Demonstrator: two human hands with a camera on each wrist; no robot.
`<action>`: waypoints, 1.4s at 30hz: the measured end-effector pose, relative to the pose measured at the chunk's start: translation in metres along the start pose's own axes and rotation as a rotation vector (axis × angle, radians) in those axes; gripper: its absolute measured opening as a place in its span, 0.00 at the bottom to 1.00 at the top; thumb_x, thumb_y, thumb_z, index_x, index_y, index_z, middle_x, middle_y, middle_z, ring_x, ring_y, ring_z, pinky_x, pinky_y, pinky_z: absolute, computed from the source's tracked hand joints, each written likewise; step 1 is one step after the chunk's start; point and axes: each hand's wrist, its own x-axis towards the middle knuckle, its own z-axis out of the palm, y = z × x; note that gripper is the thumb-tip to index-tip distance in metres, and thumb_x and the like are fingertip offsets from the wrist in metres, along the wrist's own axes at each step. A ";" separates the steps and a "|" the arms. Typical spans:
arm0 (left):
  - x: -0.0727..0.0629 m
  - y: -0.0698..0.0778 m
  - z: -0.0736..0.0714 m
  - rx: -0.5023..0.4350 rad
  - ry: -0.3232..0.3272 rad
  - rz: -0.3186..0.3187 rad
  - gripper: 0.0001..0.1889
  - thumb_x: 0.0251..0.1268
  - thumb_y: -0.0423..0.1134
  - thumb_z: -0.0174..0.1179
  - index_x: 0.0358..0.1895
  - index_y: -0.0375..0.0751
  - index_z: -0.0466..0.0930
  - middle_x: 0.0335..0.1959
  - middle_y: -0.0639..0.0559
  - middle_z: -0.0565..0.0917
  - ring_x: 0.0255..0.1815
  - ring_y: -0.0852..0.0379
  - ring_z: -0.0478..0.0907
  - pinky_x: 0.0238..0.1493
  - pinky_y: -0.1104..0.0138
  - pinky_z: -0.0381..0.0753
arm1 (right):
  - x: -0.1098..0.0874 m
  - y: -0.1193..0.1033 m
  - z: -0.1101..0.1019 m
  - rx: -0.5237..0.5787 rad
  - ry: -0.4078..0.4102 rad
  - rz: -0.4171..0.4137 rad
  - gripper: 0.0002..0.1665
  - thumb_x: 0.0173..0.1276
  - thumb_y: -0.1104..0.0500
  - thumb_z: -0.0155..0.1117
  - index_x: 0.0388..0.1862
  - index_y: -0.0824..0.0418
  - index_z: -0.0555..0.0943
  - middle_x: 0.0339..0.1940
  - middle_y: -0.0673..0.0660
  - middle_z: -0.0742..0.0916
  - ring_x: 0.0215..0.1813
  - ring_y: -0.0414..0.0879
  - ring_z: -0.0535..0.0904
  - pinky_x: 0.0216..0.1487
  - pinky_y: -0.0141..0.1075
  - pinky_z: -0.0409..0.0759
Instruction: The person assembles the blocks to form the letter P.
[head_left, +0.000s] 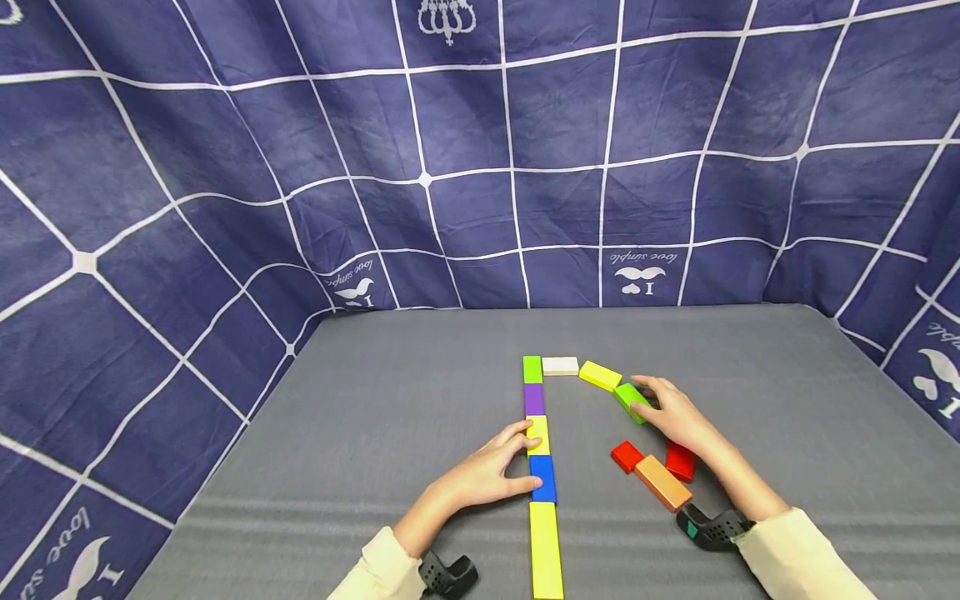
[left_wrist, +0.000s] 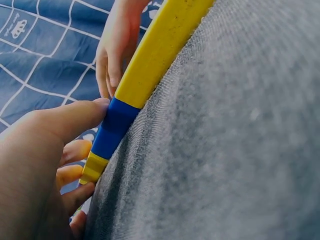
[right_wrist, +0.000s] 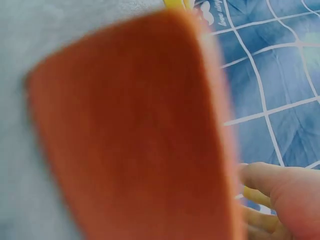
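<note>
A straight row of blocks runs away from me: a long yellow block (head_left: 546,550), a blue block (head_left: 547,477), a yellow block (head_left: 543,442), a purple block (head_left: 533,400) and a small green block (head_left: 532,368). My left hand (head_left: 487,469) rests on this row, thumb at the blue block (left_wrist: 115,125) and fingertips on the yellow one beyond it. A white block (head_left: 560,366) and another yellow block (head_left: 600,375) curve off rightward from the far end. After them comes a green block (head_left: 628,398), pinched between the thumb and fingers of my right hand (head_left: 677,417).
Below the right hand lie a small red block (head_left: 627,456), an orange block (head_left: 663,483) and another red block (head_left: 680,462), partly under the wrist. The orange block (right_wrist: 135,125) looms blurred in the right wrist view. A blue checked cloth (head_left: 465,208) hangs behind the grey table (head_left: 405,375).
</note>
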 end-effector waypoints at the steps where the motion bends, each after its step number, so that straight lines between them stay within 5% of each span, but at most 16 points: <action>1: 0.000 0.000 0.000 0.006 0.000 -0.001 0.28 0.59 0.55 0.54 0.62 0.49 0.67 0.71 0.55 0.56 0.70 0.51 0.56 0.66 0.55 0.62 | -0.002 0.001 -0.002 -0.010 0.001 0.003 0.28 0.64 0.59 0.57 0.61 0.70 0.66 0.56 0.72 0.72 0.56 0.65 0.72 0.53 0.56 0.70; 11: -0.001 0.003 0.001 0.020 -0.017 -0.036 0.28 0.60 0.56 0.52 0.62 0.52 0.66 0.72 0.57 0.54 0.72 0.52 0.53 0.67 0.53 0.59 | -0.035 0.005 -0.019 -0.075 0.044 0.015 0.23 0.63 0.59 0.58 0.55 0.69 0.72 0.54 0.70 0.74 0.56 0.64 0.71 0.53 0.58 0.68; 19: -0.004 0.003 0.003 0.034 0.004 -0.038 0.28 0.60 0.57 0.52 0.63 0.52 0.65 0.72 0.57 0.54 0.71 0.50 0.55 0.67 0.52 0.59 | -0.065 0.001 -0.022 -0.156 0.064 -0.012 0.04 0.59 0.57 0.63 0.33 0.54 0.78 0.42 0.56 0.78 0.46 0.53 0.75 0.45 0.47 0.73; 25: -0.004 0.001 0.006 0.045 0.027 -0.030 0.28 0.61 0.57 0.51 0.63 0.53 0.65 0.72 0.57 0.55 0.71 0.48 0.55 0.66 0.50 0.58 | -0.081 0.001 -0.018 -0.209 0.078 -0.065 0.08 0.55 0.54 0.67 0.32 0.48 0.76 0.44 0.51 0.80 0.46 0.49 0.75 0.42 0.39 0.73; 33: -0.006 -0.002 0.007 0.050 0.032 -0.024 0.28 0.60 0.57 0.51 0.63 0.53 0.65 0.72 0.56 0.55 0.70 0.47 0.56 0.66 0.50 0.57 | -0.090 0.000 -0.008 -0.169 0.145 -0.194 0.13 0.53 0.63 0.67 0.34 0.46 0.78 0.45 0.51 0.81 0.46 0.43 0.75 0.43 0.20 0.68; 42: -0.004 -0.002 0.007 0.058 0.043 -0.005 0.28 0.61 0.57 0.50 0.63 0.53 0.65 0.72 0.55 0.55 0.71 0.49 0.55 0.68 0.52 0.55 | -0.090 -0.013 0.002 -0.157 0.115 -0.216 0.19 0.54 0.67 0.64 0.38 0.44 0.77 0.49 0.48 0.80 0.50 0.36 0.74 0.46 0.25 0.72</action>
